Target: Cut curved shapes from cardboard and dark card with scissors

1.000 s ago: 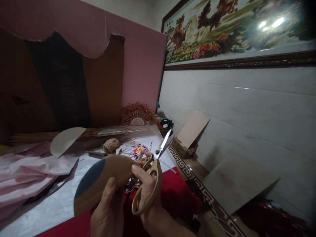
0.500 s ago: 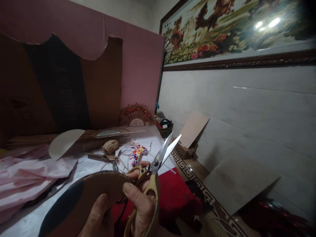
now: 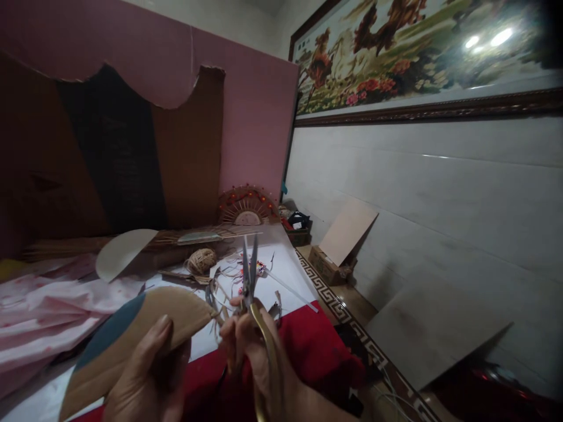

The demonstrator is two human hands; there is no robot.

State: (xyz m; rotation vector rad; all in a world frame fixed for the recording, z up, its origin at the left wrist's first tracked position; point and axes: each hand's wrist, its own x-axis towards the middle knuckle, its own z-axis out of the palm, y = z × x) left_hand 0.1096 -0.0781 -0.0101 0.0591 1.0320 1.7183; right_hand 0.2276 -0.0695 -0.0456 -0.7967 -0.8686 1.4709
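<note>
Cluttered desk (image 3: 290, 275) w/ white sheet. My left hand (image 3: 147, 381) grips the brown card piece (image 3: 145, 328), just left of the scissors (image 3: 250, 281); right hand (image 3: 250, 351) clamps those, blades pointing away, prob. nearly closed.

Twine ball (image 3: 201, 260): table, 11 o'clock.
Fan ornament (image 3: 246, 207): 12 o'clock, behind.
Framed painting (image 3: 422, 53): wall, 2 o'clock.

Left hand (image 3: 145, 375) low, thumb up and fingers (image 3: 160, 331) pinched; right hand (image 3: 250, 346) beside it, fist curled tight, knuckles forward.
</note>
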